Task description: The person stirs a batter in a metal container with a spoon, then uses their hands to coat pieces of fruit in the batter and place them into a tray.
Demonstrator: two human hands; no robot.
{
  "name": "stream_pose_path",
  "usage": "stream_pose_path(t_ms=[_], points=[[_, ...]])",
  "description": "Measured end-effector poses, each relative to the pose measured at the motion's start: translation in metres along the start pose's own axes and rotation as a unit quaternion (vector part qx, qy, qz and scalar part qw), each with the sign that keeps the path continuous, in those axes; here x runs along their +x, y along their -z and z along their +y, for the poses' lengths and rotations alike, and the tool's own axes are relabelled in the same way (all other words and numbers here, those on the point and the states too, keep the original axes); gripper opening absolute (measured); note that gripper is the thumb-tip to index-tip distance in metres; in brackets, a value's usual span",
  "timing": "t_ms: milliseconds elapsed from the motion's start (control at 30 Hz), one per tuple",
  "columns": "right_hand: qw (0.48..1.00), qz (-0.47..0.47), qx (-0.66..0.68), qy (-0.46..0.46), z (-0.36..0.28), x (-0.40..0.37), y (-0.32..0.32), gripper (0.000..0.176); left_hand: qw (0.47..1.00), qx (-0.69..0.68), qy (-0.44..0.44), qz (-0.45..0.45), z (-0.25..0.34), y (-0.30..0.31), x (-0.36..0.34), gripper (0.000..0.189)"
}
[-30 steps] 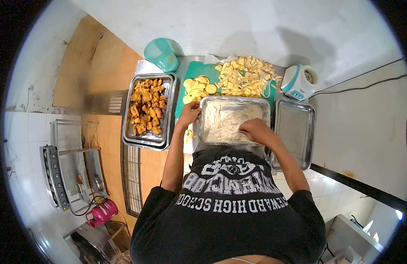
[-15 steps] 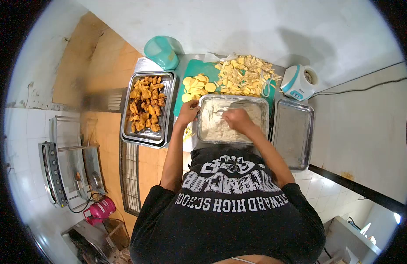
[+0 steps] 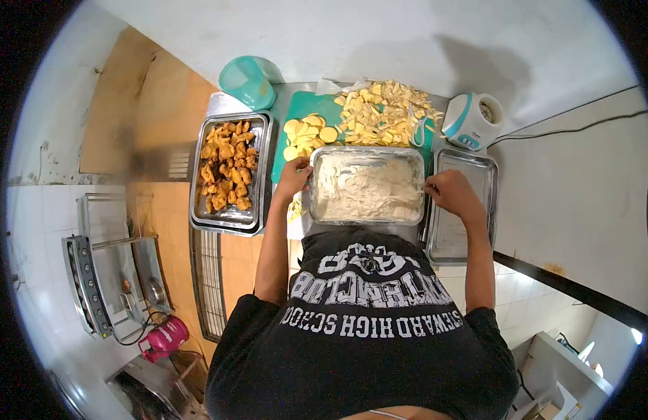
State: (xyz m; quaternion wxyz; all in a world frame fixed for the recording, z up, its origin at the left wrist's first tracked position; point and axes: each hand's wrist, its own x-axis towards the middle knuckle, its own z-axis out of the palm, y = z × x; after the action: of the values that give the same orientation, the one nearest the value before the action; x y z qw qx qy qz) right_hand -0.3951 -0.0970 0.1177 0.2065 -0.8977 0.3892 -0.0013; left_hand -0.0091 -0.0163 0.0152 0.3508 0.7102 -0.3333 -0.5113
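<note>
A metal tray (image 3: 367, 222) full of pale, thick batter (image 3: 369, 189) lies in front of my torso. My left hand (image 3: 294, 176) grips its upper left rim, fingers closed on the edge. At the tray's right rim is my right hand (image 3: 446, 190), its fingers pinched together; what they hold, if anything, is too small to make out. Behind the tray, on a green cutting board (image 3: 327, 105), are round yellow slices (image 3: 308, 133) and a heap of cut yellow pieces (image 3: 383, 115).
A tray of browned fried pieces (image 3: 228, 168) stands at the left, with a teal container (image 3: 248, 82) behind it. An empty-looking metal tray (image 3: 464, 234) is at the right, below a white and teal appliance (image 3: 472, 120). A peeler-like tool (image 3: 417, 131) lies beside the heap.
My right hand has moved from over the batter to the tray's right rim. My left hand remains at the left rim. The whole view has shifted slightly.
</note>
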Motion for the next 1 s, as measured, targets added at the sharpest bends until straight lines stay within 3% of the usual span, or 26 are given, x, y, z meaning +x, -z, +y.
stream_pose_path(t_ms=[67,200,300,367,400,467,533,700,833,1000], points=[[0.995,-0.072,-0.065,0.005,0.004,0.007,-0.021,0.017,1.000,-0.003,-0.003,-0.001,-0.001,0.000,0.001,0.030],[0.992,0.005,0.043,0.116,-0.023,0.047,-0.082,0.021,1.000,-0.002,-0.010,-0.007,-0.004,0.003,0.002,0.032],[0.988,-0.019,0.115,0.100,-0.058,0.077,-0.112,0.019,1.000,0.020,-0.010,-0.005,-0.006,0.000,0.002,0.035],[0.977,0.024,0.174,0.124,-0.075,0.093,-0.124,0.021,1.000,0.026,-0.013,0.001,-0.006,0.001,0.004,0.035],[0.977,0.025,0.172,0.127,-0.078,0.097,-0.119,0.021,1.000,0.025,-0.006,0.002,-0.006,0.001,0.004,0.035],[0.992,0.033,0.112,0.038,-0.080,0.105,-0.109,0.020,1.000,0.022,0.001,0.005,-0.007,-0.001,0.003,0.035],[0.990,0.079,0.106,0.043,-0.070,0.104,-0.102,0.020,0.999,0.012,-0.033,0.042,-0.008,-0.004,0.002,0.029],[0.987,0.142,0.073,0.034,-0.030,0.076,-0.051,0.012,1.000,0.015,-0.014,0.009,-0.014,0.001,0.008,0.037],[0.991,0.125,0.043,0.017,-0.020,0.026,-0.020,0.008,1.000,0.005,-0.008,-0.003,-0.004,0.002,0.003,0.033],[0.990,0.081,0.098,-0.062,-0.048,0.001,-0.014,0.020,1.000,-0.010,-0.012,-0.003,-0.014,0.002,0.008,0.032]])
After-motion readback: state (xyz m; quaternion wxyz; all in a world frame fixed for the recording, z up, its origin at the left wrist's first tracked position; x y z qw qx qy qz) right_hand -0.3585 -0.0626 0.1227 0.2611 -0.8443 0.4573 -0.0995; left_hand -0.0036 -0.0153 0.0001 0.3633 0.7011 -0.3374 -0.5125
